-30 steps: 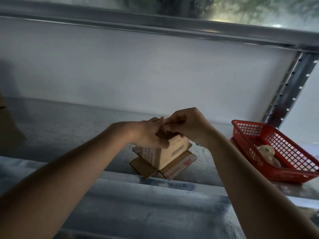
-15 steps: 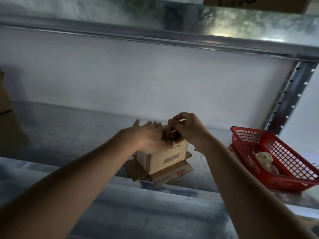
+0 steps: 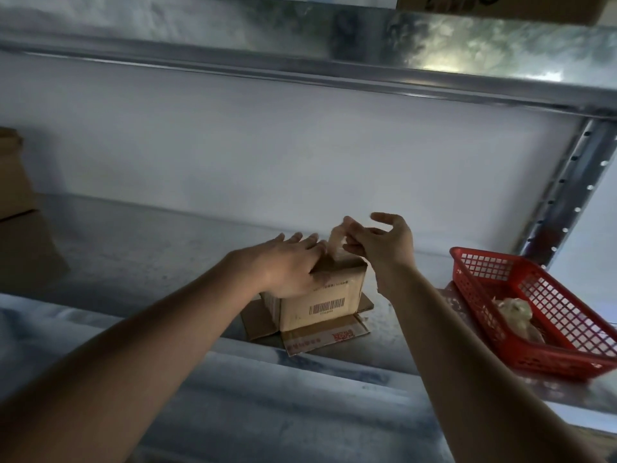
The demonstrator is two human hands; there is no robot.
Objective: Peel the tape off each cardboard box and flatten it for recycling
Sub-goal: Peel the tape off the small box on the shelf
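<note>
Small cardboard box sits on the metal shelf, flaps splayed out. Left hand lies flat on top, right hand pinches a tape strip pulled upward. Red basket at 3 o'clock, another box far off at 9.

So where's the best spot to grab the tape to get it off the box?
Probably the loose end of the tape, where the right hand pinches it now. That end stands up off the cardboard box, so come from above and pull upward, while the left hand presses the top down.
</note>
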